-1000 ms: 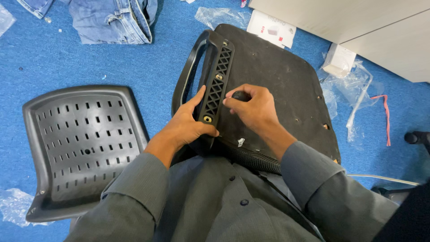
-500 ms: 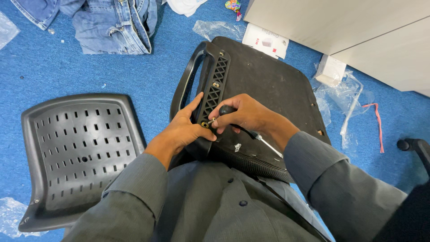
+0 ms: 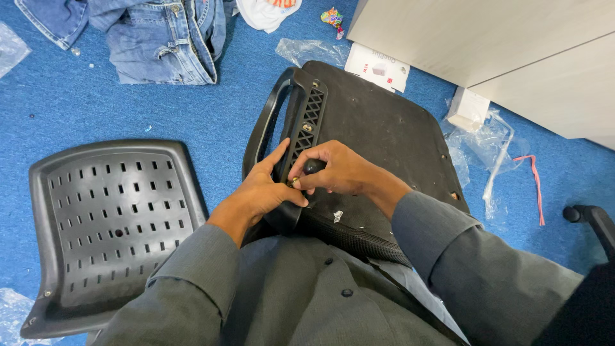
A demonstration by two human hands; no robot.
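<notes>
Left hand [image 3: 259, 192] braces the armrest [image 3: 282, 122] on the upturned seat [image 3: 384, 141] in the lap; right hand [image 3: 339, 173], closed around a screwdriver [image 3: 312, 168], could slip off the bolt if tilted.

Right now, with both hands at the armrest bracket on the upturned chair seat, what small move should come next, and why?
Probably turn the black-handled tool a little more while keeping the bracket steady. The right hand grips the tool, whose tip meets a brass-coloured fastener low on the armrest bracket. The left hand braces that bracket against the chair seat. Whether the fastener is tight cannot be told.
</notes>
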